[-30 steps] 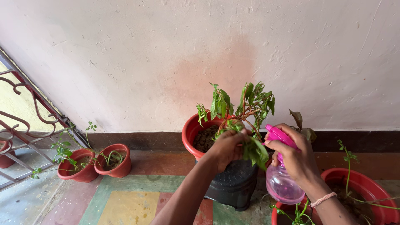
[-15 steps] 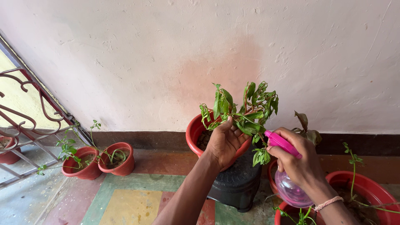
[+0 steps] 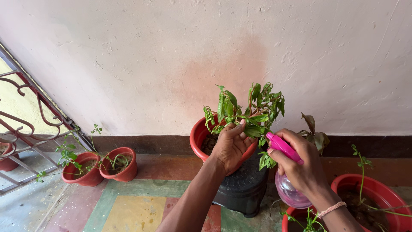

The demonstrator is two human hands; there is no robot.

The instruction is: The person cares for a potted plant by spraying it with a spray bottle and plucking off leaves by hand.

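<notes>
Right hand (image 3: 300,165): closed around the neck of a spray bottle (image 3: 288,178), fingers wrapped over its pink trigger head, nozzle aimed left at the foliage. The bottle body is clear with a pink tint; its fill level cannot be read. A thin band sits on the right wrist.

Left hand (image 3: 231,146): open, palm turned up and cupped beneath the leaves of a green plant (image 3: 249,111), fingertips touching the lower foliage. It grips nothing.

The plant is rooted in a red pot (image 3: 198,138), which holds dark, lumpy soil visible at its left side. The pot stands on a black stool (image 3: 240,189), close against the pale plastered wall (image 3: 171,56).

To the right, near the floor, a wide red tub (image 3: 377,189) contains soil and a thin trailing green stem. Another red container (image 3: 292,221) sits directly below the spray bottle, with small shoots in it; its contents are otherwise hidden.

To the left, well apart, two small red pots (image 3: 101,167) stand touching side by side on the painted floor (image 3: 133,210), each with soil and sparse green sprigs. A rust-red metal grille (image 3: 21,124) borders the far left.
</notes>
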